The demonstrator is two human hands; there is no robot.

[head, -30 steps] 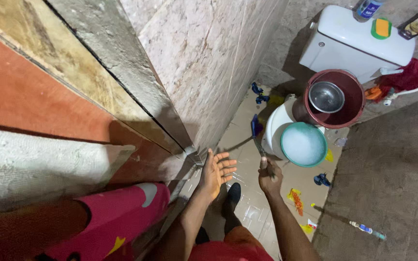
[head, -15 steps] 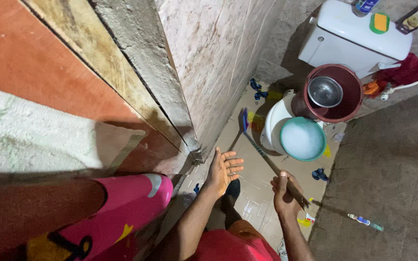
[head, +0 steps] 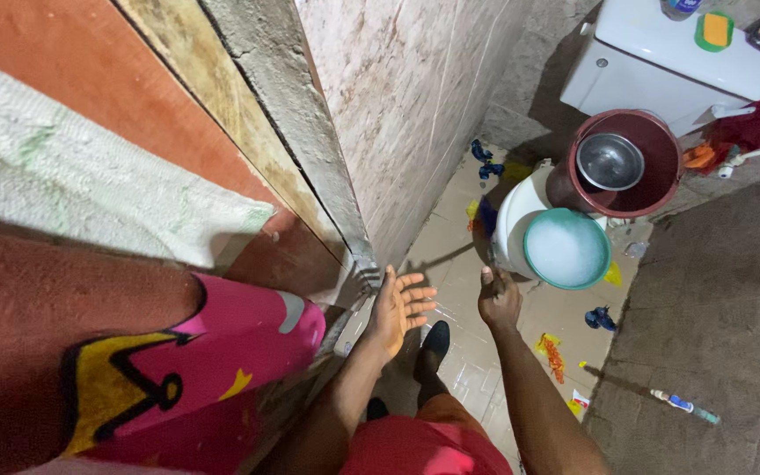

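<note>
Two bare hands are showing over the beige tiled floor [head: 450, 255]. The left hand [head: 399, 303] is hanging flat with its fingers spread wide, holding nothing, just beside the corner of the pale marbled wall [head: 398, 105]. The right hand [head: 499, 297] is curling closed around the thin dark stick handle [head: 485, 255], which is running up toward the foot of the containers; its far end is hard to make out. Two buckets are standing near the right hand: one white plastic bucket with a teal rim [head: 514, 224], holding white foamy water, and one dark red round bucket [head: 653, 198], holding a single shiny steel bowl [head: 610, 161]. One white toilet tank [head: 661, 62] is sitting behind them. One toothbrush [head: 684, 405] is lying on the grey floor, well apart from both hands.
</note>
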